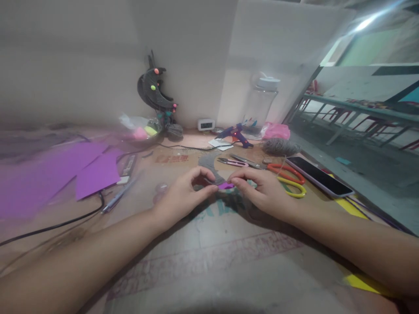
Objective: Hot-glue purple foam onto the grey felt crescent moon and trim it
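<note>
A grey crescent [208, 162] is held just above the table at the centre, with a small purple piece [225, 186] at its lower end. My left hand [183, 192] pinches the crescent's lower end from the left, thumb and forefinger closed on it. From the right, the thumb and forefinger of my right hand [266, 189] close at the same end, beside the purple piece. My fingers partly cover that end. Just beyond my right hand lie pink-handled thread snips [234, 162] and scissors [286, 172] with orange and yellow handles.
Behind stand a purple glue gun [237, 134], a small digital clock [206, 125] and a clear bottle [260, 102]. Grey yarn [279, 147] and a phone [321, 176] lie right. Purple sheets [98, 172], a pen [119, 196] and a black cable [59, 226] lie left.
</note>
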The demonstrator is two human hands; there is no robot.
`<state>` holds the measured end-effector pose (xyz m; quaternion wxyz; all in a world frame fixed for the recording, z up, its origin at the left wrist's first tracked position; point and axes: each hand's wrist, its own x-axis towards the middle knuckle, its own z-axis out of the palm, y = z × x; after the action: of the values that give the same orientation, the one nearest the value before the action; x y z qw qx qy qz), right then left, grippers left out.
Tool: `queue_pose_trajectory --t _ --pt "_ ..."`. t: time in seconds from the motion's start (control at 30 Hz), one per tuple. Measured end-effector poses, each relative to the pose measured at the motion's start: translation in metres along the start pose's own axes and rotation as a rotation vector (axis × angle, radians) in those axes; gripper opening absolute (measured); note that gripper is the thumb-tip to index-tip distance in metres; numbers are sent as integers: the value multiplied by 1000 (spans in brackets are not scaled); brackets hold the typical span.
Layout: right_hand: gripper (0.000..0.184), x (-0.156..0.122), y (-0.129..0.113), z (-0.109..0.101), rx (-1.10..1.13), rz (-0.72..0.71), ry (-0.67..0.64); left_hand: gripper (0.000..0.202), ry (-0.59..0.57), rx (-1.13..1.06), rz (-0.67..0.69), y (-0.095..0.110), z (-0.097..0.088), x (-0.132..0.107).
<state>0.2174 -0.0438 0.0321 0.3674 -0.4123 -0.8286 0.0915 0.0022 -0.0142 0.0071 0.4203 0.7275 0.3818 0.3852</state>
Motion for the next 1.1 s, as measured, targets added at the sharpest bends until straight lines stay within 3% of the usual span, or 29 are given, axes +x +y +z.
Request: queue_pose_trajectory --t 0.23,0.57,0.73,1.1 --pt "19 -1 10 0 3 107 -15 21 47 -157 -37 -7 -1 0" --pt "23 0 19 8 151 360 -83 22 25 -224 -58 -4 0 0" --pt "25 2 20 8 150 373 -139 21 -2 -219 -60 -4 -1 -1" --pt "24 4 21 7 123 319 -84 22 -71 -250 -79 -4 0 -2"
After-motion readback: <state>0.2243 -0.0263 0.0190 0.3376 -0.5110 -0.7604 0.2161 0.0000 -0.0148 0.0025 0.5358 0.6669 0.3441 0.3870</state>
